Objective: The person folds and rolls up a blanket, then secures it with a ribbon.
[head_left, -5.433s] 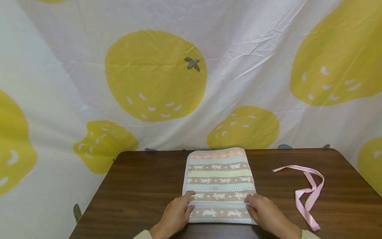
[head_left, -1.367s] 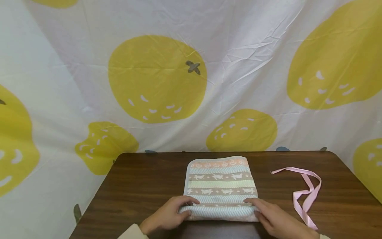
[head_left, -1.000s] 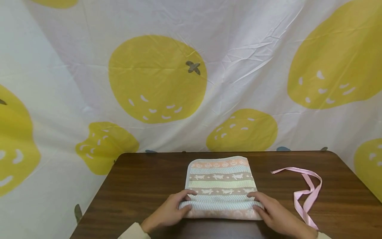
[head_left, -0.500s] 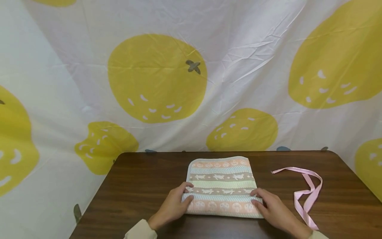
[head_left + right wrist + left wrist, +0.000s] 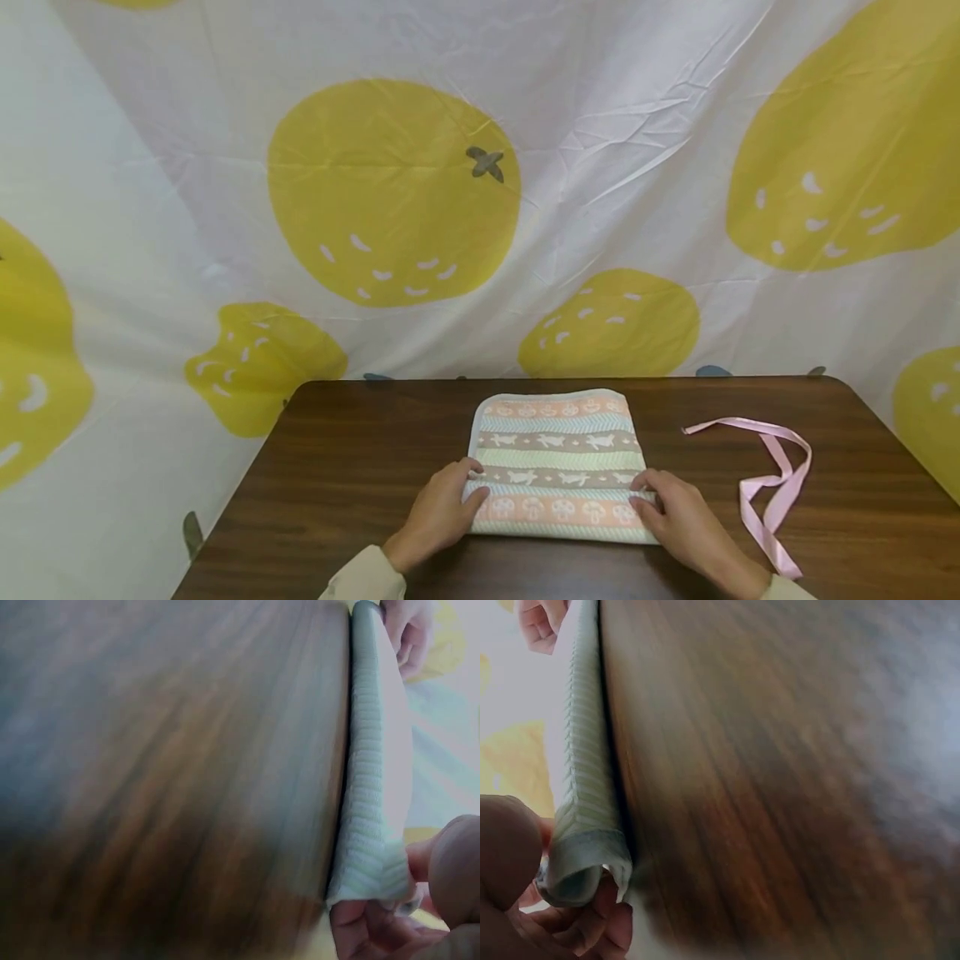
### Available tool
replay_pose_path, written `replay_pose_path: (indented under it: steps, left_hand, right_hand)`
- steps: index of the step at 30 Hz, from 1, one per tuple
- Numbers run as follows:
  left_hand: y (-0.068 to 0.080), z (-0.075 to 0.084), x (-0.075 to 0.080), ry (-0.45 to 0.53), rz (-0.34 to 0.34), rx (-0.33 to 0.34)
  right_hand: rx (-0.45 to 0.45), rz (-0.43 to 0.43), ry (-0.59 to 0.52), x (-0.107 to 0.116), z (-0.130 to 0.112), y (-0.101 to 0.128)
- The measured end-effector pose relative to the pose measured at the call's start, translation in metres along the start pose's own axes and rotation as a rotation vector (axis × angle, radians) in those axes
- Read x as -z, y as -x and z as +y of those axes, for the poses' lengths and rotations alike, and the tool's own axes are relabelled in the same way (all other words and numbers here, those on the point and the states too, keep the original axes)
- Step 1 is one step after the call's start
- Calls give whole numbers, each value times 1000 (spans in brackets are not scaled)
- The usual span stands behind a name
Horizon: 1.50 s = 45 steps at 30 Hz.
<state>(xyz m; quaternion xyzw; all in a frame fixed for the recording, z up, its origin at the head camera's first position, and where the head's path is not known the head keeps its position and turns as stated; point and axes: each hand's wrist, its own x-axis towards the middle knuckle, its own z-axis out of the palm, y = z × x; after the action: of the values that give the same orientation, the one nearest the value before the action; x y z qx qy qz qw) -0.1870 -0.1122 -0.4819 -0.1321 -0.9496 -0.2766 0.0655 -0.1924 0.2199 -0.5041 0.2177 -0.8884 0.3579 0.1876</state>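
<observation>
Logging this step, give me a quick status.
Left hand and right hand grip the rolled end of the towel. Pink ribbon lies apart, right side.

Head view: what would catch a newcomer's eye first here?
The striped towel in pastel bands, lying mid-table with its near end rolled up, draws the eye first; the left hand and the right hand grip the two ends of that roll. To the right, a pink ribbon lies loose on the dark wooden table. Behind hangs a white cloth printed with big yellow fruits.
</observation>
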Motion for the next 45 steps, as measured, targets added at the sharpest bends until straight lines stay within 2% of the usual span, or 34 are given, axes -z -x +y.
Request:
replay_pose_path:
  steps: [7, 10, 14, 18, 22, 27, 30, 32, 35, 40, 45]
  left_hand:
    - [-2, 4, -5, -87, 33, -6]
    - [-1, 6, -5, -132, 60, -16]
    - [1, 8, -5, -228, 114, -55]
    - [0, 8, -6, -309, 186, -141]
    - [0, 8, -8, -336, 239, -258]
    - [2, 7, -10, -391, 274, -390]
    - [6, 8, -9, -399, 266, -430]
    - [9, 8, -7, -388, 245, -447]
    - [13, 8, -3, -393, 185, -468]
    - [18, 5, 2, -457, 64, -492]
    - [21, 3, 4, -482, 9, -504]
  right_hand:
    - [-112, -77, 110, 0, -9, -3]
    - [-92, -87, 208, -1, -14, -2]
    - [56, -2, 349, -3, -17, -2]
    - [217, 97, 459, -5, -15, -2]
    - [298, 91, 483, -4, -16, -1]
    - [448, 40, 420, -4, -21, 3]
    - [515, 5, 400, -4, -22, 8]
    - [526, -26, 413, -3, -23, 12]
    - [512, -84, 446, -2, -22, 17]
    - [478, -171, 489, -1, -20, 21]
    - [478, -185, 519, -1, -19, 21]
